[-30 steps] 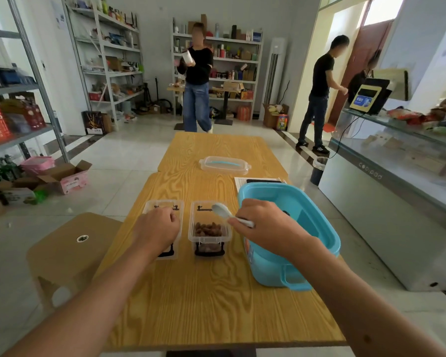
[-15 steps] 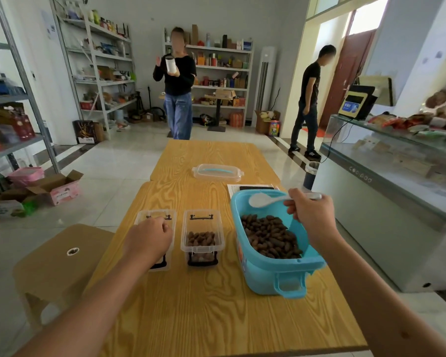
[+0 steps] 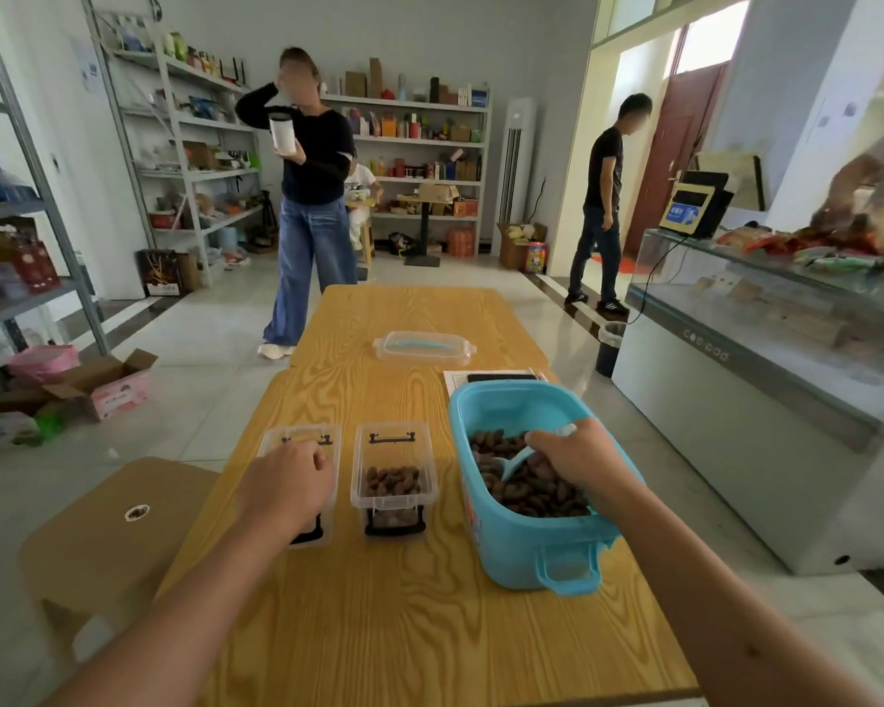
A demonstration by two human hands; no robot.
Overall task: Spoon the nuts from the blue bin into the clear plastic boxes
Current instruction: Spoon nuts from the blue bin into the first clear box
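Observation:
The blue bin [image 3: 519, 548] stands at the right of the wooden table [image 3: 409, 620], with brown nuts [image 3: 542, 489] inside. My right hand [image 3: 575, 454] grips a pale spoon [image 3: 514, 464] whose bowl dips into the nuts. Two clear plastic boxes stand side by side left of the bin. The middle box [image 3: 395, 441] holds a layer of nuts [image 3: 393, 481]. My left hand [image 3: 287, 484] lies on top of the left box [image 3: 299, 436] with curled fingers and hides most of its inside.
A clear lid with a blue handle [image 3: 423, 347] lies farther back on the table. A paper sheet with a dark device [image 3: 496, 378] sits behind the bin. A wooden stool [image 3: 108, 528] stands left, a glass counter [image 3: 766, 349] right. One person [image 3: 312, 196] stands beyond the table's far end, another [image 3: 603, 196] near the door.
My right hand has carried the spoon from over the middle box back over the bin and down into the nuts. My left hand has stayed on the left box.

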